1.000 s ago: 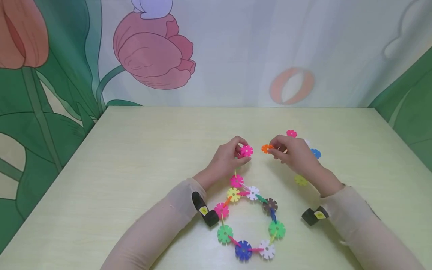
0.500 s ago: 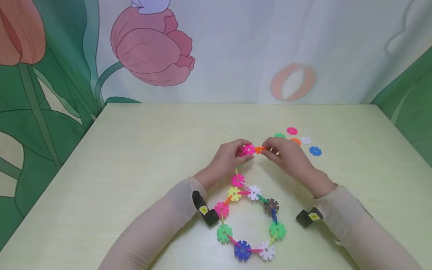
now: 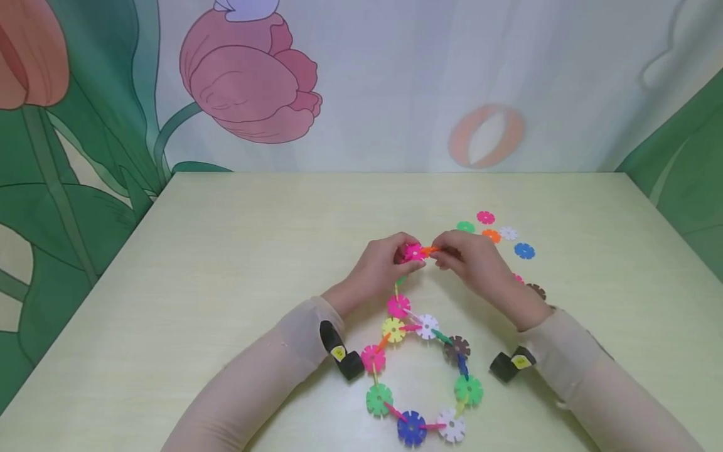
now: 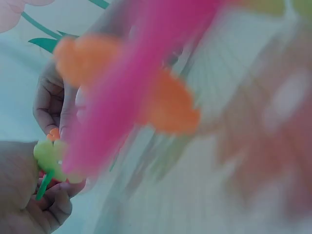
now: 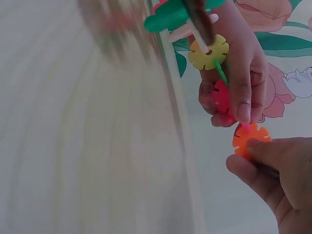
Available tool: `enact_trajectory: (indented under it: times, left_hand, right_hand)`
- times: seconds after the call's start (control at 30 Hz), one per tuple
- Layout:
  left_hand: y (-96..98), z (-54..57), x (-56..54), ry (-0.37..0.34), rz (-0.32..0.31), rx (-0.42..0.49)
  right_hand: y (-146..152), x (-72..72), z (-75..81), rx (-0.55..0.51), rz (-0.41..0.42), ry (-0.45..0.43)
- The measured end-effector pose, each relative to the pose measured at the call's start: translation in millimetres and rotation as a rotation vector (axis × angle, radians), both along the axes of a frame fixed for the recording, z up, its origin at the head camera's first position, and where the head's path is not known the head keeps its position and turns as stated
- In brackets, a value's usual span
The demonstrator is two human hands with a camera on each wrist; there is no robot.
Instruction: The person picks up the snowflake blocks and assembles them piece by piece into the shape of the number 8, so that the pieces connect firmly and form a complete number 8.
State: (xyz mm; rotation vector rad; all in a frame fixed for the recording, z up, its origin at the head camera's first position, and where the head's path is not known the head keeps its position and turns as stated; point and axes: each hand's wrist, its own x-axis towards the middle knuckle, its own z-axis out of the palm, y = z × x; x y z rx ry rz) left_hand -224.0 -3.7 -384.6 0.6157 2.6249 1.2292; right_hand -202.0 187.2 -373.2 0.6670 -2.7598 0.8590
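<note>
My left hand (image 3: 386, 263) pinches a pink notched plastic disc (image 3: 415, 252) above the table. My right hand (image 3: 474, 267) pinches an orange notched disc (image 3: 429, 250) between thumb and fingers, edge against the pink one. The right wrist view has the orange disc (image 5: 240, 139) meeting a pink piece at the left fingertips; how deep their slots engage is hidden. From the left hand a linked chain hangs down, with a yellow disc (image 5: 209, 52) near the fingers. It runs to a ring of several linked discs on the table, among them a dark blue disc (image 3: 412, 429) and a green disc (image 3: 380, 400).
Loose discs lie beyond my right hand: pink (image 3: 486, 217), green (image 3: 465, 226), orange (image 3: 491, 236), white (image 3: 509, 233) and blue (image 3: 524, 251). A brown disc (image 3: 536, 290) is partly hidden by the right forearm. Behind the table (image 3: 271, 213) hangs a flower-printed curtain (image 3: 384, 94).
My right hand has moved left, bringing the orange disc from a gap away up to the pink disc. The orange disc now appears more edge-on. My left hand has stayed nearly in place.
</note>
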Motion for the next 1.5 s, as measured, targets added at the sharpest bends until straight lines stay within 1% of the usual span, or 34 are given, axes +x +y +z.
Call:
enact_trajectory:
  times: [0.2,0.33,0.47,0.6,0.67,0.77,0.9,1.03,1.17,1.3,1.4,1.5]
  left_hand:
    - [-1.5,-1.6,-2.0,-0.044,-0.004,0.062]
    - [-3.0,-4.1,-4.2,-0.062,0.01,0.076]
    - [-4.1,-4.9,-6.0,-0.08,0.031,0.084]
    - [-4.2,-6.2,-7.2,-0.091,0.045,0.098]
    - [-4.4,-7.1,-7.1,-0.089,0.053,0.106]
    - [-5.0,-7.8,-6.3,-0.083,0.053,0.137]
    - [-6.5,-7.9,-4.7,-0.075,0.034,0.172]
    - [-7.1,-8.6,-4.7,-0.055,0.026,0.177]
    - [-7.4,-9.1,-5.0,-0.039,0.037,0.163]
    - [-7.2,-9.2,-5.0,-0.021,0.039,0.143]
    - [-7.1,-8.6,-4.8,-0.011,0.037,0.139]
    - [-7.0,-7.7,-4.4,-0.008,0.035,0.143]
  right_hand:
    - [-2,-1.7,0.9,-0.074,-0.006,-0.106]
    - [1,-1.2,4.3,-0.095,-0.015,-0.14]
    - [8,-0.7,12.3,-0.073,-0.053,-0.139]
    - [18,0.6,21.5,-0.009,-0.088,-0.132]
    - [24,1.7,25.3,0.031,-0.097,-0.152]
    - [35,2.9,29.0,0.104,-0.089,-0.194]
    - [50,6.5,32.9,0.21,-0.066,-0.266]
    - [61,11.6,35.1,0.29,-0.046,-0.344]
    - [67,15.7,32.9,0.35,-0.035,-0.41]
    - [70,18.4,26.5,0.403,-0.018,-0.448]
    - [73,19.5,21.8,0.414,0.003,-0.441]
    - [75,20.1,18.7,0.399,0.022,-0.406]
